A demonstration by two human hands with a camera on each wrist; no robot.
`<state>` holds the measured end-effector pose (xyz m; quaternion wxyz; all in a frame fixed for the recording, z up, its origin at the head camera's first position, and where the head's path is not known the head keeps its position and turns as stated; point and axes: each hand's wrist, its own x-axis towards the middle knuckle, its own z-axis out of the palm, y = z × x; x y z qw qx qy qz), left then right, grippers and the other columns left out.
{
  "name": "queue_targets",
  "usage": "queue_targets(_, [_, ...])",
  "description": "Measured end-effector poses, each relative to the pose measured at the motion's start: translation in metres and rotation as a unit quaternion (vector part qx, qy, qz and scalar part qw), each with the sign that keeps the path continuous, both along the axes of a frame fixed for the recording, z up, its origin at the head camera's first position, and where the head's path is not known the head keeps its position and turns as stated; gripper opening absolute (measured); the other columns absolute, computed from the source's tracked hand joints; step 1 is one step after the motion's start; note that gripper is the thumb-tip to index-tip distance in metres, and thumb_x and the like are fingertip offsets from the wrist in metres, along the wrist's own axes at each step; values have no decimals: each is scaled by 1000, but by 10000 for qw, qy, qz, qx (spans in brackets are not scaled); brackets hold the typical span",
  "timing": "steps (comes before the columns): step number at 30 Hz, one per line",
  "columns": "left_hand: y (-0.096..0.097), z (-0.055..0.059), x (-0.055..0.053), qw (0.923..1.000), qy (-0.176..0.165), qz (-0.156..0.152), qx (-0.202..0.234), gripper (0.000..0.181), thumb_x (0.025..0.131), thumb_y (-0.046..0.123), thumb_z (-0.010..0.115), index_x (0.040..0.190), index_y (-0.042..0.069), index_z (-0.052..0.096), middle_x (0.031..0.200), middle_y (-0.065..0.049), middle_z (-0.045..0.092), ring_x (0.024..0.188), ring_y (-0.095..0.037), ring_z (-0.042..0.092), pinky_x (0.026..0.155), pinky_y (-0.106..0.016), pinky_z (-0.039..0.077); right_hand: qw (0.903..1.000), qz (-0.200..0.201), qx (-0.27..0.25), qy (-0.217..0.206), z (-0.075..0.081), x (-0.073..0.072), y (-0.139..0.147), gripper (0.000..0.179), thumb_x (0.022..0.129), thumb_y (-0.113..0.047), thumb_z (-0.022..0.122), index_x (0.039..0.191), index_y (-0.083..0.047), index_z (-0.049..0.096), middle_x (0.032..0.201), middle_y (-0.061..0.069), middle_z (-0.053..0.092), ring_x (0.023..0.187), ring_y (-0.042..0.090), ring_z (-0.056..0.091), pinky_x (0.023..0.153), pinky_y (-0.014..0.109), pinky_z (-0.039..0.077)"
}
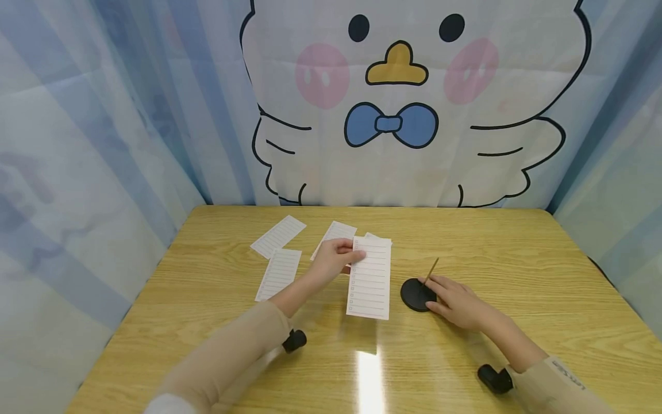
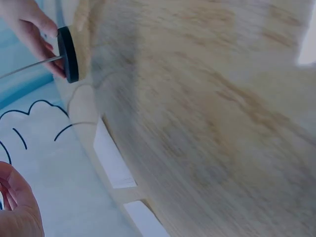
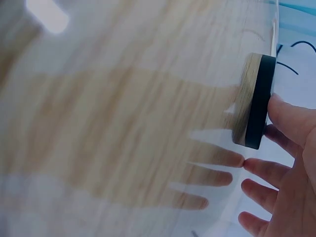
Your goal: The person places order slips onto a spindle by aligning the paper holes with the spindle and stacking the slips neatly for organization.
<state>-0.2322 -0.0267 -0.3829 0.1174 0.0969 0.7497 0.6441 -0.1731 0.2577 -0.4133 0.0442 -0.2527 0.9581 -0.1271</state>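
My left hand (image 1: 333,259) pinches a white lined list card (image 1: 369,282) by its upper left edge, thumb on the printed face. The card hangs upright above the table, left of a bill spike with a round black base (image 1: 414,294) and a thin upright rod (image 1: 431,270). My right hand (image 1: 457,302) holds the right side of the base, thumb on the near edge and index finger at the far side. In the right wrist view the other fingers (image 3: 261,195) spread beside the base (image 3: 260,101). Part of my left hand (image 2: 19,205) shows in the left wrist view.
Loose lined cards lie on the wooden table (image 1: 517,259): one at the far left (image 1: 279,236), another nearer (image 1: 279,273), and more partly hidden behind my left hand and the held card. A printed curtain (image 1: 393,172) stands behind the table.
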Motion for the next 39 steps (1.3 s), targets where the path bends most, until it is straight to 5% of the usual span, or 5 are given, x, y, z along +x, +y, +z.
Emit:
queue_targets(12, [16, 13, -4, 9994, -208, -253, 94, 25, 84, 13, 66, 104, -2, 62, 82, -6, 63, 71, -11, 58, 62, -29, 53, 9951, -192, -906, -350, 12, -13, 13, 50, 93, -22, 54, 132, 7, 40, 134, 35, 35, 121, 51, 33, 93, 61, 31])
queue_targets(18, [23, 20, -6, 9992, -122, -376, -33, 28, 84, 14, 67, 106, -1, 61, 85, -8, 63, 72, -12, 59, 64, -30, 53, 9739, -776, -2126, -172, 39, -21, 20, 40, 96, -18, 48, 129, 4, 44, 127, 27, 46, 114, 41, 44, 88, 58, 36])
queue_targets(25, [34, 31, -6, 9979, -41, -631, -165, 26, 84, 16, 67, 104, 1, 63, 86, -8, 66, 71, -14, 61, 63, -29, 53, 9416, -1111, -3169, -251, 72, -26, 19, 37, 96, -25, 48, 122, 1, 51, 118, 13, 56, 97, -4, 49, 80, 14, 41])
queue_targets(33, [48, 37, -7, 9956, 72, -929, -139, 20, 84, 12, 67, 100, 0, 64, 78, -5, 64, 65, -12, 57, 60, -28, 51, 9116, -985, -3906, -817, 90, -29, 9, 30, 94, -26, 52, 117, -6, 56, 106, -13, 58, 95, 6, 55, 79, 16, 44])
queue_targets(39, [57, 42, -6, 9954, 148, -927, -178, 21, 82, 13, 69, 99, 1, 64, 80, -8, 66, 65, -11, 58, 58, -26, 51, 9120, -1023, -3859, -940, 93, -31, 0, 37, 93, -27, 54, 118, 0, 56, 105, -13, 60, 92, 12, 56, 77, 20, 45])
